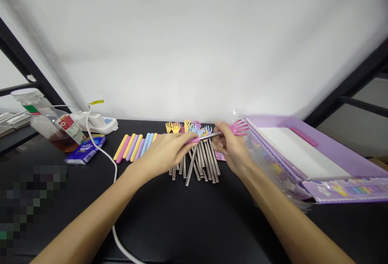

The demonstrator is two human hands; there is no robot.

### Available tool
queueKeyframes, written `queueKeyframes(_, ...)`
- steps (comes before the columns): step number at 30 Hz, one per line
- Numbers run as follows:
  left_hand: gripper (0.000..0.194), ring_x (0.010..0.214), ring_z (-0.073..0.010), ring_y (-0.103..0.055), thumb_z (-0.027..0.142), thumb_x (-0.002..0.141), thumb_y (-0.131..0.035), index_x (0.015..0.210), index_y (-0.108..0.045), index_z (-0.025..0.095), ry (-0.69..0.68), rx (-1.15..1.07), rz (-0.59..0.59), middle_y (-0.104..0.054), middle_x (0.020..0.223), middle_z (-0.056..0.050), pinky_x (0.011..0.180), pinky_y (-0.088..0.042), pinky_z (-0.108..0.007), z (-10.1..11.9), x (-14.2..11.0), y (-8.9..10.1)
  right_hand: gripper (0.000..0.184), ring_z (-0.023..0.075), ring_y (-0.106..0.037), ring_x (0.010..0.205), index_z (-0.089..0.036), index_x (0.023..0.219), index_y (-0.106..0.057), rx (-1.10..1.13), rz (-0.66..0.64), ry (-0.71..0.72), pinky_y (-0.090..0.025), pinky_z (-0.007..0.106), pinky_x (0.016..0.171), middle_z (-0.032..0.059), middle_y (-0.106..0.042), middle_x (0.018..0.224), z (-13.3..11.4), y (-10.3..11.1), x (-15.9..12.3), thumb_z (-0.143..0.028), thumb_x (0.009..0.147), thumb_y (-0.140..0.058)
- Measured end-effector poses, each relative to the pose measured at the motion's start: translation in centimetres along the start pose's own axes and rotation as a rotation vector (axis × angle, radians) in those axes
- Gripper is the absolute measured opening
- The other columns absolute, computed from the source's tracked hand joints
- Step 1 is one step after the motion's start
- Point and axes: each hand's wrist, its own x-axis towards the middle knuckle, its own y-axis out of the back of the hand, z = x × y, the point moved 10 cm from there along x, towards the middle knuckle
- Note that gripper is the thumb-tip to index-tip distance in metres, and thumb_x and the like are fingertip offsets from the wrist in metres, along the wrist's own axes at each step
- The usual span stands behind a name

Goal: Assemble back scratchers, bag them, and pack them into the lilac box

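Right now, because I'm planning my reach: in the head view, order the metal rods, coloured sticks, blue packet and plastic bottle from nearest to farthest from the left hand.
Nearest first from the left hand:
1. metal rods, directly to its right
2. coloured sticks, to its left
3. blue packet, farther left
4. plastic bottle, farthest left

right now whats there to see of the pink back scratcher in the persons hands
The pink back scratcher has a slim, shiny metal rod, a pink plastic head shaped like a hand with spread fingers, and a pink end at the other tip. It is held in the air, nearly level and slightly tilted, over the pile of metal rods. The left hand pinches it at the pink end, and the right hand grips the rod just behind the head.
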Motion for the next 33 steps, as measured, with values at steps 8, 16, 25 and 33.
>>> queueKeyframes(8,0.026,0.069,-0.0178,-0.065,0.036,0.103,-0.044,0.111,-0.064,0.021,0.003,0.397,0.085,-0.07,0.09,-0.003,0.057,-0.042,-0.027,0.1,0.1,-0.7,0.034,0.0109,-0.059,0.049,-0.015,0.075,-0.065,-0.061,-0.067,-0.035,-0.048,0.023,0.05,-0.0008,-0.063,0.061,1.1,-1.0,-0.7,-0.043,0.072,-0.084)
queueKeyframes(16,0.018,0.081,-0.0192,-0.068,0.026,0.101,-0.049,0.101,-0.066,0.018,0.004,0.435,0.112,-0.07,0.09,-0.004,0.072,-0.05,-0.029,-2.0,0.4,0.5,0.036,0.005,-0.051,0.052,-0.014,0.064,-0.065,0.221,0.257,0.069,-0.041,0.015,0.045,-0.0016,-0.063,0.063,-0.7,3.0,0.1,-0.028,0.051,-0.096)
queueKeyframes(25,0.019,0.077,-0.0195,-0.066,0.026,0.101,-0.05,0.103,-0.067,0.017,-0.072,0.508,0.18,-0.067,0.084,-0.005,0.069,-0.049,-0.028,-2.1,0.3,0.9,0.028,0.0033,-0.049,0.051,-0.011,0.067,-0.066,0.349,0.321,0.072,-0.041,0.014,0.044,-0.0001,-0.063,0.067,-1.4,3.8,0.3,-0.028,0.07,-0.088)
queueKeyframes(33,0.015,0.078,-0.0223,-0.068,0.019,0.096,-0.057,0.098,-0.071,0.016,0.032,0.498,0.2,-0.073,0.088,-0.007,0.071,-0.051,-0.032,-5.6,0.0,3.3,0.026,0.0024,-0.036,0.043,-0.014,0.07,-0.059,0.469,0.542,0.124,-0.034,0.015,0.039,-0.0053,-0.054,0.063,-3.4,8.8,0.5,-0.028,0.09,-0.071)
